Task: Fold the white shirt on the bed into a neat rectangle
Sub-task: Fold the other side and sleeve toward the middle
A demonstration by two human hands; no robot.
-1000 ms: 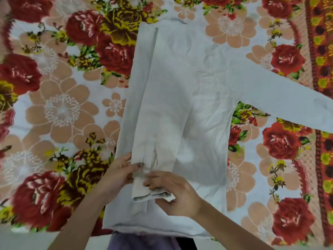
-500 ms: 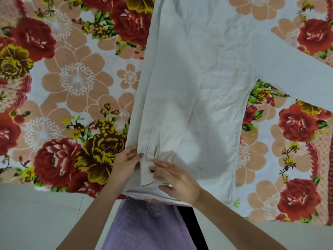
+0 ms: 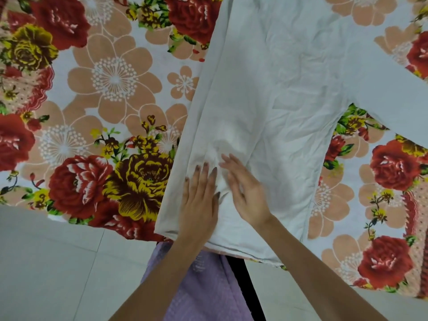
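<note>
The white shirt (image 3: 273,107) lies flat on the bed (image 3: 111,84), its left side folded inward. I see my left hand (image 3: 200,202) and right hand (image 3: 246,188) spread open, pressing that fold near the hem. The right sleeve (image 3: 391,89) remains extended; I judge folding roughly one-third complete.

Plain white against loud florals

The plain white cotton shirt (image 3: 278,93) has no print; the floral bedsheet (image 3: 111,77) under it shows red and dark yellow roses, peach blossoms with white dotted centres and green leaves on white. Past the bed's near edge lie pale grey floor tiles (image 3: 58,262) and lilac textured fabric (image 3: 203,288).
</note>
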